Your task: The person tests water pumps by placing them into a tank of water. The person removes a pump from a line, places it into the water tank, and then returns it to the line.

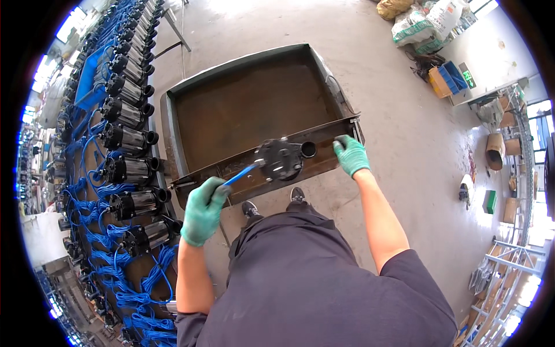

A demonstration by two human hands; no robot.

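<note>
Both of my hands wear green gloves. My left hand [204, 209] is closed around a blue cable [241, 174], which runs straight to a black pump [280, 160]. The pump is seen from above, slightly blurred, with a round outlet at its right side. It is over the near rails of a metal tank [248, 104]; whether it rests on them or hangs I cannot tell. To the right of the outlet, my right hand [351, 156] has its fingers curled by the right end of the near rail; what they hold, if anything, is hidden.
Along my left, a long bench carries rows of pumps [128, 139] with coiled blue cables [124, 295] and a blue crate [92, 75]. White sacks [425, 26] lie at the far right. Cardboard boxes [495, 151] and a metal rack [511, 260] stand along the right side.
</note>
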